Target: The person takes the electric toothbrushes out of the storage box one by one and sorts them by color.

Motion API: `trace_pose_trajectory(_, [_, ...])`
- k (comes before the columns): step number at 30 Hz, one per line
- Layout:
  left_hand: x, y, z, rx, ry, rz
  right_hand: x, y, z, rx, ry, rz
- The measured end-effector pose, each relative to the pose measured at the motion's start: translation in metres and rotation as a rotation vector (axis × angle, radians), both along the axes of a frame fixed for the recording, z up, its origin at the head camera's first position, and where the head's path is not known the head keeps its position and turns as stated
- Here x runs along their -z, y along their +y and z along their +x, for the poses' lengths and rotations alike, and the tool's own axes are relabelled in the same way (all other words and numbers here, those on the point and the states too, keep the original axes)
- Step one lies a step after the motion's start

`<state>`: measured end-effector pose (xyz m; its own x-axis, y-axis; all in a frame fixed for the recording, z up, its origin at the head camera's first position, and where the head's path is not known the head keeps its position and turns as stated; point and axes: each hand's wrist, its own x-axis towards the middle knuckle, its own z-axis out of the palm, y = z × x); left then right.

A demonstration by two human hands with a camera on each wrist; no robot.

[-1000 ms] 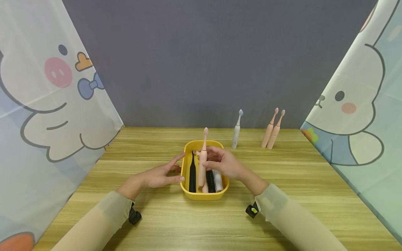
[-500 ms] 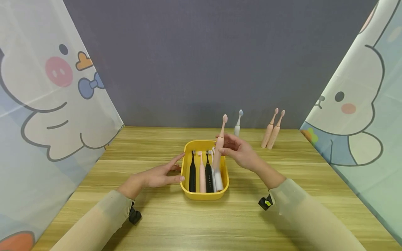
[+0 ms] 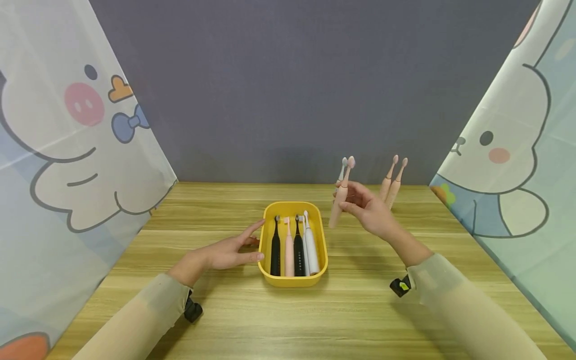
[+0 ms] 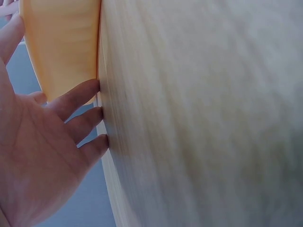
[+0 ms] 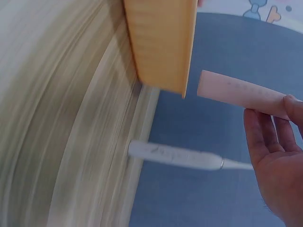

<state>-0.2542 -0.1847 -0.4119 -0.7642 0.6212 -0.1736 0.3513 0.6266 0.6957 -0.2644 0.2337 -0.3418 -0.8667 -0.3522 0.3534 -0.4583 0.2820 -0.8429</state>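
Note:
My right hand (image 3: 372, 214) pinches a pink electric toothbrush (image 3: 337, 210) by its handle, brush head up and slightly tilted. In the right wrist view the handle's lower end (image 5: 222, 89) hangs above the tabletop. Behind it, a white electric toothbrush (image 5: 177, 155) stands upright on the table, mostly hidden in the head view. My left hand (image 3: 227, 252) rests against the left side of a yellow bin (image 3: 292, 282), thumb and fingers spread. Inside the bin lie two black toothbrushes, one at the left (image 3: 275, 252), a pink one (image 3: 289, 255) and white ones (image 3: 311, 252).
Two more pink toothbrushes (image 3: 394, 187) stand side by side at the back right, partly behind my right hand. A grey panel (image 3: 252, 100) rises at the table's back edge. Cartoon-printed cloths flank the wooden table (image 3: 216, 310).
My right hand has lifted the pink toothbrush out from over the bin and carried it right and back, beside the standing white one. The left hand has stayed at the bin.

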Motion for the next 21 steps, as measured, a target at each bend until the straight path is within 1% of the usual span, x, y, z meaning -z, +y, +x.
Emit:
trace_pose_trajectory(6, [0.000,0.000,0.000,0.003,-0.003,0.009,0.005,0.026,-0.004,0.075,0.001,0.021])
trace_pose_trajectory(12, [0.000,0.001,0.001,-0.001,-0.009,0.011,0.013,0.052,-0.004,0.161,0.001,0.057])
trace_pose_trajectory(15, [0.000,0.001,0.001,-0.010,-0.016,0.013,0.019,0.064,-0.005,0.188,0.014,0.066])
trace_pose_trajectory(21, [-0.001,0.001,0.002,-0.009,-0.021,0.022,0.033,0.087,-0.008,0.230,0.050,0.068])
